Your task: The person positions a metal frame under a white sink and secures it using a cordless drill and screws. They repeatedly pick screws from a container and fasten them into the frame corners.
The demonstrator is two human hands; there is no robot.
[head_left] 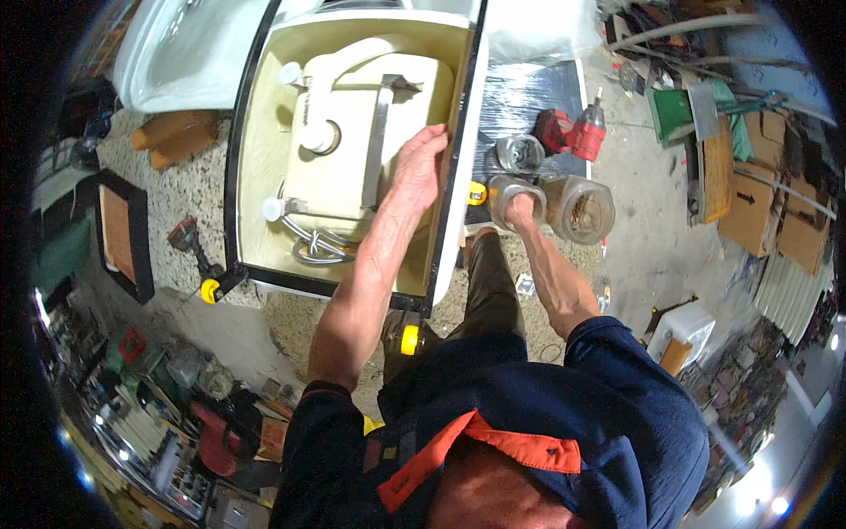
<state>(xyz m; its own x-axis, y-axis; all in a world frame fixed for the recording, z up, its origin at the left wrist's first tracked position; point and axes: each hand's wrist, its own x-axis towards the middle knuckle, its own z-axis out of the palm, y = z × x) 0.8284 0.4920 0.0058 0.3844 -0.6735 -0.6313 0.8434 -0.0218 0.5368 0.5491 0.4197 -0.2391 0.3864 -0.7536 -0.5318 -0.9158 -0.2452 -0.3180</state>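
Observation:
My left hand (421,167) reaches over a cream, tub-like shell (344,42) set in a black frame (236,176). Its fingers lie stretched along the shell's right inner side, near the frame. They hold nothing that I can see. My right hand (522,212) is down inside a clear plastic jar (499,189), with its fingers hidden by the jar's depth. Right beside that stands a larger clear jar (589,212) with small brownish pieces at the bottom. Another clear jar (518,153) sits just beyond. A yellow tape measure (477,193) lies between the shell and my right hand.
Inside the shell are a white drain fitting (319,137), a pale hose (361,48) and coiled braided hoses (322,247). A red cordless drill (582,137) lies past the jars. Another drill (189,242) rests on the left. Flattened cardboard (749,198) leans at right.

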